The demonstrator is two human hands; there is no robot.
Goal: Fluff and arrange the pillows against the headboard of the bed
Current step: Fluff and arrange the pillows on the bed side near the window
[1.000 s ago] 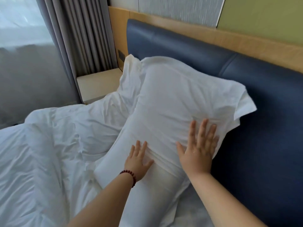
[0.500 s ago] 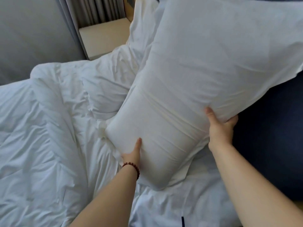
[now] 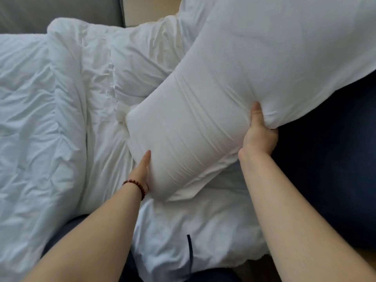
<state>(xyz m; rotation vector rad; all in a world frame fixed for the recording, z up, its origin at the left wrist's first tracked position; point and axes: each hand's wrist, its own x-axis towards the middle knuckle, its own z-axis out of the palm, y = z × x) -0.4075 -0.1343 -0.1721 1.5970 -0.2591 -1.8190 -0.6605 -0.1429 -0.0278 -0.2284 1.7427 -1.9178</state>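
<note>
A large white pillow (image 3: 234, 88) fills the middle and upper right, tilted with its lower end toward me and lifted off the sheet. My left hand (image 3: 142, 171) holds its lower left edge: the thumb lies on the front and the fingers are hidden under it. My right hand (image 3: 258, 133) grips the right edge, thumb on the front and fingers curled behind, and bunches the cloth. The dark blue headboard (image 3: 335, 169) is right behind the pillow on the right. Part of a second white pillow (image 3: 184, 27) shows at the top behind the first.
A crumpled white duvet (image 3: 50, 119) covers the left half of the bed. The white sheet (image 3: 203, 231) below the pillow carries a short dark blue strip (image 3: 189, 249). A beige nightstand (image 3: 146, 9) and a grey curtain (image 3: 61, 13) lie at the top.
My hands went from pressing flat on the pillow's front to gripping its two edges. The pillow has come away from the headboard toward me, and my view has dropped lower.
</note>
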